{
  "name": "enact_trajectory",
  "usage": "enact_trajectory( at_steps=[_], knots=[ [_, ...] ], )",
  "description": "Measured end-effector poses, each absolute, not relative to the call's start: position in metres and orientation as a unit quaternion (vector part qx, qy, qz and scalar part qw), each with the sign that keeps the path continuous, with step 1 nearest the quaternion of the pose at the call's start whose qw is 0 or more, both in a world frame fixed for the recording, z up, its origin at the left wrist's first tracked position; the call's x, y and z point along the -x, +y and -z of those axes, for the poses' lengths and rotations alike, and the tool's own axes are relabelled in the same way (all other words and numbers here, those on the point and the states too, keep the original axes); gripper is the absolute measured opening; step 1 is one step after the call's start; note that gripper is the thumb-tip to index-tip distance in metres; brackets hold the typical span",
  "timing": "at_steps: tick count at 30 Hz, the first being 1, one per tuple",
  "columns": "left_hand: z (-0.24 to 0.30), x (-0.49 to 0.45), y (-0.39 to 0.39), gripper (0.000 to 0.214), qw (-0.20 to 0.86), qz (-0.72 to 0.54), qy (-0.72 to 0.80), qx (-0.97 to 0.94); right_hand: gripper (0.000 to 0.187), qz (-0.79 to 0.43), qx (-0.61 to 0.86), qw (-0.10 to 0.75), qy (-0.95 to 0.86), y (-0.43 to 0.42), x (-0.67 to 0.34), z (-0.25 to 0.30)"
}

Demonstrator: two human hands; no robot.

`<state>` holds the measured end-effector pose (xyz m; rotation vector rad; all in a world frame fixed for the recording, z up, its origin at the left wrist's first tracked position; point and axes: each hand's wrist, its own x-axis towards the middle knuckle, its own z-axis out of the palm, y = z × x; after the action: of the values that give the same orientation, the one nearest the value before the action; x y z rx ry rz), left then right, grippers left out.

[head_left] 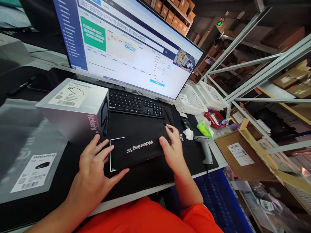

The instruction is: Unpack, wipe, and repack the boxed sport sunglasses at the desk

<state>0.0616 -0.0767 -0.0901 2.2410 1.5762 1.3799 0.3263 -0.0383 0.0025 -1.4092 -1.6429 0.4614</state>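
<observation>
Lying between hands [93, 170] [173, 147]: black package [138, 155]

Both hands [92, 168] [173, 150] flank a black Wakening box [139, 152] near the keyboard [136, 104].

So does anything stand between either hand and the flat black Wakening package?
Nothing visible does. The right hand is at the right end of the flat black Wakening package, the open left hand at its left end. The grey Wakening box stands beyond the left hand, not between.
</observation>
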Motion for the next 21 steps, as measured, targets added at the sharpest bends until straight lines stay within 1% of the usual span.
enact_trajectory(
  at_steps=[2,5,6,8,11,14,16,18,19,21],
  knots=[
    [0.087,-0.061,-0.075,0.070,0.030,-0.436,0.522,-0.733,0.055,-0.133,0.598,0.387,-0.689,-0.039,-0.319,-0.001],
    [0.082,-0.063,-0.073,0.056,-0.032,-0.405,0.517,-0.753,0.045,-0.041,0.645,0.297,-0.703,-0.041,-0.315,0.001],
    [0.080,-0.064,-0.073,0.049,-0.047,-0.394,0.514,-0.761,0.045,-0.030,0.657,0.263,-0.706,-0.040,-0.316,0.002],
    [0.080,-0.065,-0.072,0.041,-0.065,-0.374,0.510,-0.772,0.049,-0.044,0.669,0.193,-0.717,-0.038,-0.318,0.003],
    [0.082,-0.066,-0.068,0.040,-0.073,-0.364,0.496,-0.785,0.051,-0.094,0.677,0.110,-0.722,-0.033,-0.325,0.003],
    [0.085,-0.066,-0.065,0.041,-0.064,-0.382,0.468,-0.794,0.047,-0.162,0.646,0.095,-0.739,-0.032,-0.337,-0.005],
    [0.087,-0.066,-0.063,0.041,-0.056,-0.386,0.457,-0.799,0.036,-0.201,0.632,0.120,-0.738,-0.035,-0.345,-0.012],
    [0.088,-0.065,-0.062,0.041,-0.053,-0.386,0.452,-0.802,0.021,-0.207,0.649,0.138,-0.719,-0.042,-0.348,-0.017],
    [0.088,-0.064,-0.062,0.041,-0.054,-0.386,0.449,-0.804,0.018,-0.196,0.663,0.136,-0.710,-0.046,-0.347,-0.018],
    [0.089,-0.063,-0.060,0.041,-0.057,-0.388,0.443,-0.806,0.025,-0.164,0.679,0.113,-0.707,-0.053,-0.342,-0.018]
  ],
)
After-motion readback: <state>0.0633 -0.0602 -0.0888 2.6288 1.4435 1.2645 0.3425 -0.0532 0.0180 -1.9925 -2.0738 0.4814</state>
